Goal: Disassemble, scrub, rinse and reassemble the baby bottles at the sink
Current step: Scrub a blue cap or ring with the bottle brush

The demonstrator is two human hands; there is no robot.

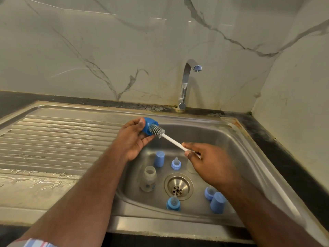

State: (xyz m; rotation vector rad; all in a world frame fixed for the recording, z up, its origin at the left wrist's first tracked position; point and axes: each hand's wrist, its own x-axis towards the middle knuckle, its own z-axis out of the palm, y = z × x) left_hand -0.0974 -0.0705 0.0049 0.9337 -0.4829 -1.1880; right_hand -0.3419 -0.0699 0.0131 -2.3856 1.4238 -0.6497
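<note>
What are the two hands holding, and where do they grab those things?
The left hand grips a blue cap around its outside. The right hand pinches the bottle brush by its white handle, bristles inside the cap.

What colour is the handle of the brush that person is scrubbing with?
White: the brush handle is a plain white stick with grey bristles at its tip, seen clearly in the head view.

1. I see a pale marble-look wall (124, 50) with grey veins behind the counter, meeting a side wall at the right corner.
2. A dark speckled stone countertop (277, 139) borders the steel unit, with rusty stains at its back edge.
3. I notice a striped blue, white and red sleeve cuff (33, 243) at the bottom left.
</note>
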